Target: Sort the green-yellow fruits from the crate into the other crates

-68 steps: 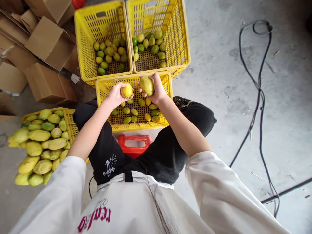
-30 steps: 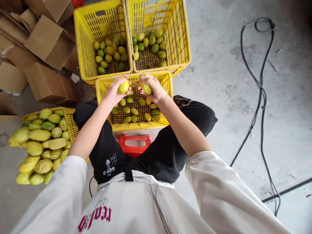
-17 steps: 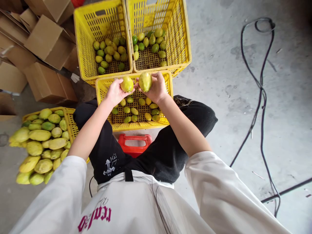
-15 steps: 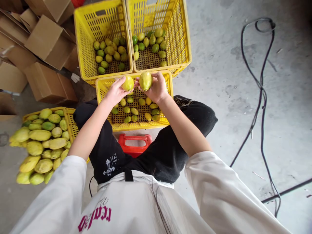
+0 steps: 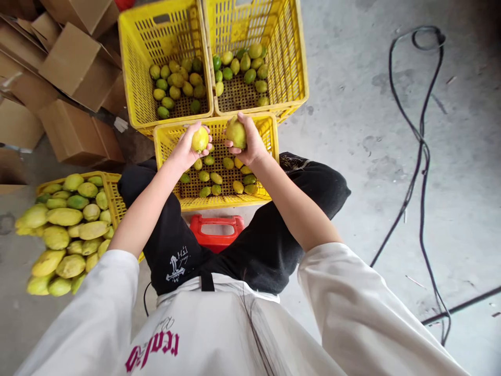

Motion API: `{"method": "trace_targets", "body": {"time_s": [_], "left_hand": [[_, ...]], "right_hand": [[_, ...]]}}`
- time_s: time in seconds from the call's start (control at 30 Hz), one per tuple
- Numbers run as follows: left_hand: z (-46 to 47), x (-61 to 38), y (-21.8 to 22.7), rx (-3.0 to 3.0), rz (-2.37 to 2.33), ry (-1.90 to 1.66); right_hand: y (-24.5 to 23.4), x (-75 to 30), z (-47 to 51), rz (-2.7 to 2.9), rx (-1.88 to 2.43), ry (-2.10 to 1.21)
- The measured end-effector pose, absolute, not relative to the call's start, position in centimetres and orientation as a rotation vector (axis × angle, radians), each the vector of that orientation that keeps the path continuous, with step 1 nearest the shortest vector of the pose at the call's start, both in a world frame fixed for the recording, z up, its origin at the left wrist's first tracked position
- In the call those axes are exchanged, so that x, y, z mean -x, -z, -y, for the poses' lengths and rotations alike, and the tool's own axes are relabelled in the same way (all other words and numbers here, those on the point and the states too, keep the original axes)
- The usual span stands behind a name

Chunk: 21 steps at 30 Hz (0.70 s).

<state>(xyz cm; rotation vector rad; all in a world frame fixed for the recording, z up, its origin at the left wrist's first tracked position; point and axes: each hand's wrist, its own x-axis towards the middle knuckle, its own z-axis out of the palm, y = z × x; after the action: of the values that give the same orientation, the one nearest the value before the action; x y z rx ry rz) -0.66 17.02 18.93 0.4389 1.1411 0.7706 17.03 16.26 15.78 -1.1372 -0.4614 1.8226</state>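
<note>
My left hand [image 5: 189, 147] is closed around a yellow lemon [image 5: 200, 139]. In my right hand [image 5: 251, 141] is a larger, greener-yellow lemon [image 5: 236, 132], with the thumb on top and the fingers curled beneath it. Both hands are above the near yellow crate [image 5: 157, 142], a short gap apart. Several small green and yellow lemons [image 5: 216, 178] lie on that crate's floor. Behind it, the back left crate [image 5: 135, 78] and the back right crate [image 5: 291, 68] each hold several greenish lemons.
To the left, a yellow crate [image 5: 116, 201] is heaped with big yellow-green lemons [image 5: 70, 240]. Cardboard boxes [image 5: 72, 68] pile up beyond it. A red plastic stool [image 5: 213, 240] shows between my knees. Black cable [image 5: 421, 141] loops over the concrete floor at right.
My hands have drawn slightly apart, each still holding its lemon. The lemon in the right hand has been turned, and the left one sits lower in the fingers.
</note>
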Motion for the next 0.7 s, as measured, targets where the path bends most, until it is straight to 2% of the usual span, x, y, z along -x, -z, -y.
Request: {"method": "trace_targets", "body": {"time_s": [0.33, 0.47, 0.7], "left_hand": [[-17.4, 0.4, -17.9, -0.443, -1.159, -0.841], [-17.0, 0.3, -18.3, -0.464, -1.067, -0.955], [-16.1, 0.9, -19.1, -0.534, -1.119, -0.931]], "right_hand": [[-16.6, -16.7, -16.3, 0.441, 1.073, -1.813], [-16.9, -16.5, -16.2, 0.445, 1.02, -1.802], [-16.2, -17.0, -16.5, 0.489, 1.096, -1.743]]}}
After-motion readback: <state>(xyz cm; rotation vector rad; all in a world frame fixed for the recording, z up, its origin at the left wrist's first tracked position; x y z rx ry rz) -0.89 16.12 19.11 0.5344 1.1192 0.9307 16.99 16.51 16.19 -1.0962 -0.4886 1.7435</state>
